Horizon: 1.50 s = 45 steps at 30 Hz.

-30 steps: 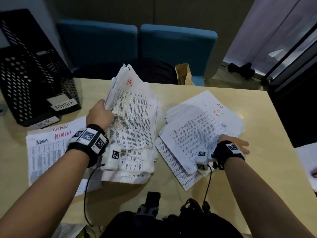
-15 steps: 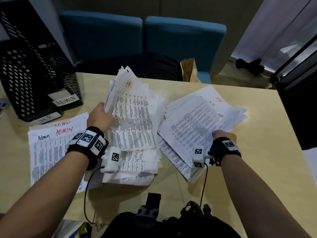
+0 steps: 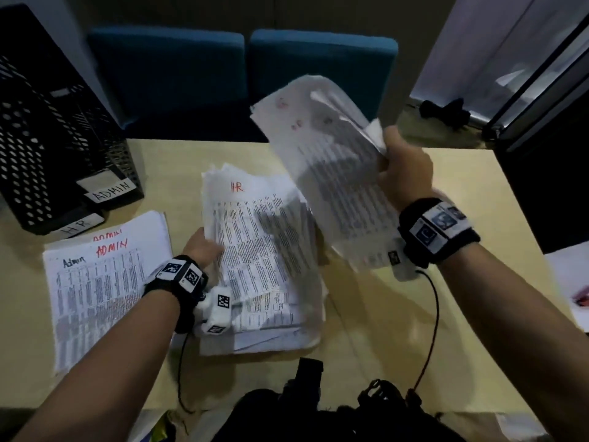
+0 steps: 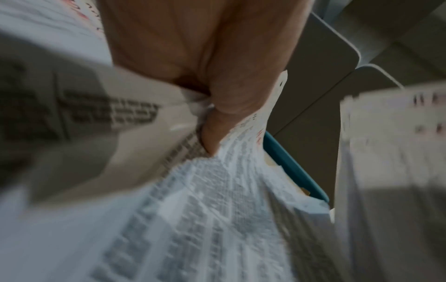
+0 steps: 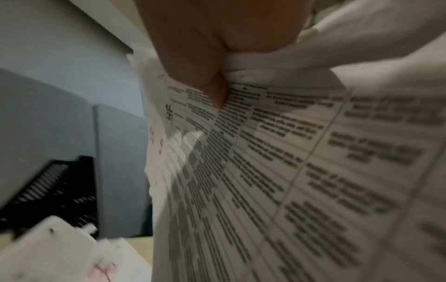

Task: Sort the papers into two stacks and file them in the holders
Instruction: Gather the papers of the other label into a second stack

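Note:
My right hand (image 3: pixel 403 169) grips a thick bundle of printed papers (image 3: pixel 331 161) by its right edge and holds it tilted in the air above the table; the thumb (image 5: pixel 212 89) presses on the top sheet (image 5: pixel 277 171). My left hand (image 3: pixel 202 250) holds the left edge of the HR stack (image 3: pixel 261 256) lying mid-table, thumb (image 4: pixel 226 114) on top and fingers hidden beneath the sheets (image 4: pixel 193 219). A flat ADMIN stack (image 3: pixel 95 282) lies at the left. Two black mesh holders (image 3: pixel 47 138), labelled ADMIN and HR, stand at the far left.
Two blue chairs (image 3: pixel 242 68) stand behind the light wooden table (image 3: pixel 382 339). A dark cabinet (image 3: pixel 548 186) rises at the right, with more paper (image 3: pixel 570 282) at the right table edge. Dark gear (image 3: pixel 318 409) lies at the near edge.
My right hand has lifted the right-hand pile off the table and raised it up and to the left, over the HR stack. My left hand stays on the HR stack.

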Available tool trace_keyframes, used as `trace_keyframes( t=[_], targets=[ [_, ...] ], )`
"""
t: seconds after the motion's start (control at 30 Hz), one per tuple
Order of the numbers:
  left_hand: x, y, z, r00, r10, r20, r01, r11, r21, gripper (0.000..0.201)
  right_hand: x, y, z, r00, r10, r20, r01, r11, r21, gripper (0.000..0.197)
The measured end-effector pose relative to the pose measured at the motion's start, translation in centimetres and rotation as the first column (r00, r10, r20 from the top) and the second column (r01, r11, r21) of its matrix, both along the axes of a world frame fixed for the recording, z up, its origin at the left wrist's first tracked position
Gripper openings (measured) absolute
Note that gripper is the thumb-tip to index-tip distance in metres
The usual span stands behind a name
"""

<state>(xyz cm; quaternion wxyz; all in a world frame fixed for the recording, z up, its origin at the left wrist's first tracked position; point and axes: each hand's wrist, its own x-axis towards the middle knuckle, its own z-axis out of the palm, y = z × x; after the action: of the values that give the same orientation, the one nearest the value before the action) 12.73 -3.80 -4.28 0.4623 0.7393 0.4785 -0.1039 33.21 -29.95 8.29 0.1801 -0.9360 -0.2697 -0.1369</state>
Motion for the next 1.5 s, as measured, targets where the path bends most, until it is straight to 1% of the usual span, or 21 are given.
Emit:
trace_keyframes(
  t=[0.07,0.17,0.27,0.33,0.4,0.47,0.53,0.6,0.63,0.73,0.8,0.9,1.0,1.03,1.17,1.23,1.27,1.33,1.4,1.43,1.5],
  targets=[
    [-0.2,-1.0,-0.5,0.999,-0.037,0.030,0.039,0.997,-0.065,0.042,-0.8,1.6,2.6,0.995,0.076,0.061,-0.075,0.997,-0.015,0.042],
    [-0.3,-1.4,-1.4,0.996,-0.028,0.088,0.040,0.989,-0.145,0.051,-1.6,3.8,6.1,0.998,0.060,0.007,-0.060,0.998,-0.031,0.034],
    [-0.7,-0.6,-2.8,0.978,0.148,0.150,-0.101,0.954,-0.281,0.069,-1.6,5.4,7.4,0.993,0.059,-0.100,-0.057,0.998,0.022,0.027],
    [-1.0,1.6,-7.7,0.933,0.328,0.151,-0.229,0.860,-0.456,0.100,-1.1,6.3,5.8,0.958,0.095,-0.270,-0.077,0.994,0.077,0.026],
    [-1.6,1.7,-7.9,0.890,0.425,0.162,-0.266,0.775,-0.573,0.102,-0.9,7.0,2.3,0.850,0.106,-0.516,-0.048,0.991,0.124,0.042],
    [-1.8,0.6,-5.1,0.873,0.459,0.166,-0.281,0.751,-0.597,0.085,-1.5,7.1,-2.2,0.701,0.065,-0.711,0.009,0.995,0.100,0.049],
    [-2.1,-0.5,-2.9,0.859,0.479,0.180,-0.270,0.723,-0.636,0.081,-2.5,6.7,-6.5,0.584,0.024,-0.812,0.089,0.992,0.094,0.044],
    [-2.2,-1.2,-1.2,0.869,0.469,0.159,-0.266,0.714,-0.648,0.090,-3.5,6.2,-9.7,0.458,0.028,-0.888,0.226,0.963,0.147,0.060],
    [-2.2,-1.4,-0.6,0.875,0.461,0.146,-0.277,0.726,-0.630,0.090,-3.8,6.0,-10.9,0.429,0.019,-0.903,0.268,0.952,0.147,0.072],
    [-1.9,-1.8,-0.2,0.894,0.433,0.111,-0.302,0.769,-0.564,0.077,-4.4,5.2,-13.3,0.525,-0.121,-0.842,0.267,0.963,0.028,0.097],
    [-1.5,-1.8,-0.6,0.902,0.410,0.134,-0.271,0.781,-0.562,0.075,-5.1,4.6,-14.1,0.566,-0.167,-0.808,0.282,0.959,0.000,0.099],
    [-0.5,-1.4,-1.9,0.928,0.356,0.108,-0.266,0.838,-0.476,0.069,-6.9,4.2,-15.0,0.586,-0.047,-0.809,0.168,0.984,0.065,0.096],
    [0.4,-1.2,-3.2,0.959,0.273,0.082,-0.231,0.913,-0.337,0.106,-8.3,4.5,-15.6,0.569,0.110,-0.815,0.058,0.983,0.173,0.106],
    [0.5,-0.9,-4.1,0.966,0.251,0.065,-0.224,0.933,-0.281,0.108,-8.4,4.7,-15.6,0.589,0.114,-0.800,0.039,0.985,0.170,0.105],
    [0.8,-0.7,-4.2,0.984,0.168,-0.055,-0.175,0.972,-0.159,0.055,-5.5,4.4,-14.5,0.790,-0.133,-0.599,0.102,0.991,-0.084,0.056],
    [0.8,-0.5,-4.7,0.983,0.164,-0.077,-0.174,0.974,-0.147,0.038,-3.0,3.7,-13.9,0.823,-0.268,-0.500,0.168,0.957,-0.236,0.055],
    [0.8,-0.2,-5.0,0.987,0.145,-0.068,-0.155,0.974,-0.166,0.038,-1.8,3.2,-13.8,0.804,-0.336,-0.491,0.205,0.931,-0.302,0.062],
    [0.6,1.4,-8.4,0.989,0.145,-0.033,-0.149,0.964,-0.219,0.070,0.6,2.3,-13.8,0.711,-0.478,-0.516,0.311,0.872,-0.379,0.079],
    [0.4,4.1,-15.4,0.990,0.138,-0.032,-0.142,0.961,-0.238,0.102,2.5,1.6,-13.7,0.545,-0.600,-0.586,0.519,0.790,-0.326,0.092],
    [0.3,5.0,-17.6,0.991,0.128,-0.031,-0.131,0.962,-0.241,0.105,3.3,1.3,-13.7,0.462,-0.638,-0.616,0.621,0.729,-0.290,0.095],
    [0.1,4.0,-15.2,0.994,0.100,-0.042,-0.107,0.967,-0.233,0.100,4.5,0.5,-13.9,0.352,-0.681,-0.642,0.725,0.632,-0.273,0.095]
  ],
)
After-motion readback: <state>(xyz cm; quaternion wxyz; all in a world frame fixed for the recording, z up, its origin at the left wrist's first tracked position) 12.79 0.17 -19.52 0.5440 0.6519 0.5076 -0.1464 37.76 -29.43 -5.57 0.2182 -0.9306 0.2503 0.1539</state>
